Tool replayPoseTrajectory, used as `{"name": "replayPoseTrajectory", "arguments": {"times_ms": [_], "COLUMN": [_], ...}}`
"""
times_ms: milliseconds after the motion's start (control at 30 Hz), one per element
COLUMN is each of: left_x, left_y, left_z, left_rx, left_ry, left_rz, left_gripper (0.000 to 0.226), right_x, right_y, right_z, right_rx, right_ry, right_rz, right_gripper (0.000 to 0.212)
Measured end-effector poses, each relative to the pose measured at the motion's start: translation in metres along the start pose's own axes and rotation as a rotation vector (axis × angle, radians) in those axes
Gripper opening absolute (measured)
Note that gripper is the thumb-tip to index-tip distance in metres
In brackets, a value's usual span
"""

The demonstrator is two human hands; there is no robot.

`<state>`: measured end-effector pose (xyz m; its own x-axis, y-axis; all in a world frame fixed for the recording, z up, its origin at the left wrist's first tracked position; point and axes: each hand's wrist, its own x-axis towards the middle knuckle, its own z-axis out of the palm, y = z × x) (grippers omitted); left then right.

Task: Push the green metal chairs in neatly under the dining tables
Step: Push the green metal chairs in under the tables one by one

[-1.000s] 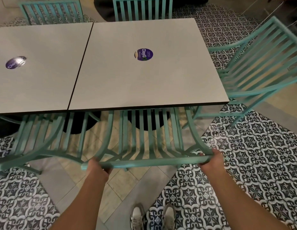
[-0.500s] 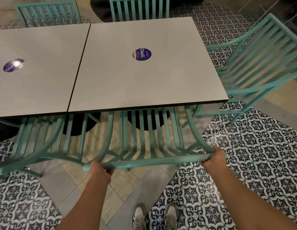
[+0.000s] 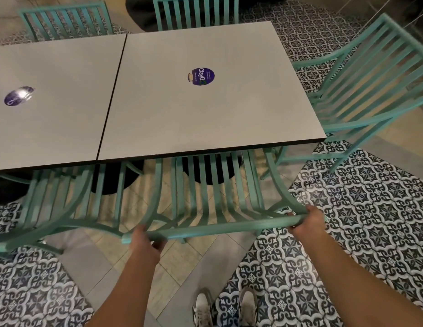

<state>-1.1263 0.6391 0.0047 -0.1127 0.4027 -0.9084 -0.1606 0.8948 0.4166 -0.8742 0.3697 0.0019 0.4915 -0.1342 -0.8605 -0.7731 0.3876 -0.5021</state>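
The light is soft and a little dim, with a warm yellow look. It comes from above. The left sticker has a white shiny glare that hides part of its words. Dark shadow sits under the grey tables. The wide lens bends straight lines near the edges. The right chair and the corners look smeared and blurry.

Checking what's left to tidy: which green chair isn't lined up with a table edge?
The chair at the right end: it stands angled beside the right table, unlike the others.
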Motion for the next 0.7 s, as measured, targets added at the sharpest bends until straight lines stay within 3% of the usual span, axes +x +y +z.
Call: {"name": "replayPoseTrajectory", "arguments": {"times_ms": [67,133,200,300,467,567,700], "left_x": [0.002,-0.001,-0.009,-0.027,-0.070,-0.106,-0.172], "left_y": [-0.002,-0.001,0.008,0.022,0.004,-0.022,-0.080], "left_z": [-0.004,-0.012,-0.017,-0.004,0.057,0.103,0.170], "left_rx": [0.082,0.320,0.565,0.919,1.359,1.596,1.759], "left_ry": [0.104,0.247,0.237,0.077,-0.283,-0.431,-0.651], "left_rz": [0.130,0.447,0.756,0.993,1.203,1.288,1.456], "left_gripper": [0.055,0.066,0.069,0.059,0.048,0.047,0.051], "right_x": [0.002,0.006,0.011,0.009,-0.009,-0.026,-0.042], "right_y": [0.001,0.003,0.002,-0.010,-0.060,-0.101,-0.167], "right_z": [-0.003,-0.009,-0.017,-0.030,-0.047,-0.057,-0.089], "right_rx": [-0.020,-0.112,-0.227,-0.493,-1.039,-1.265,-1.375], "right_ry": [-0.021,-0.003,0.094,0.087,-0.186,-0.266,-0.238], "right_rz": [0.011,-0.030,-0.163,-0.452,-0.870,-0.997,-1.161], "right_gripper": [0.031,0.034,0.041,0.049,0.055,0.059,0.060]}}
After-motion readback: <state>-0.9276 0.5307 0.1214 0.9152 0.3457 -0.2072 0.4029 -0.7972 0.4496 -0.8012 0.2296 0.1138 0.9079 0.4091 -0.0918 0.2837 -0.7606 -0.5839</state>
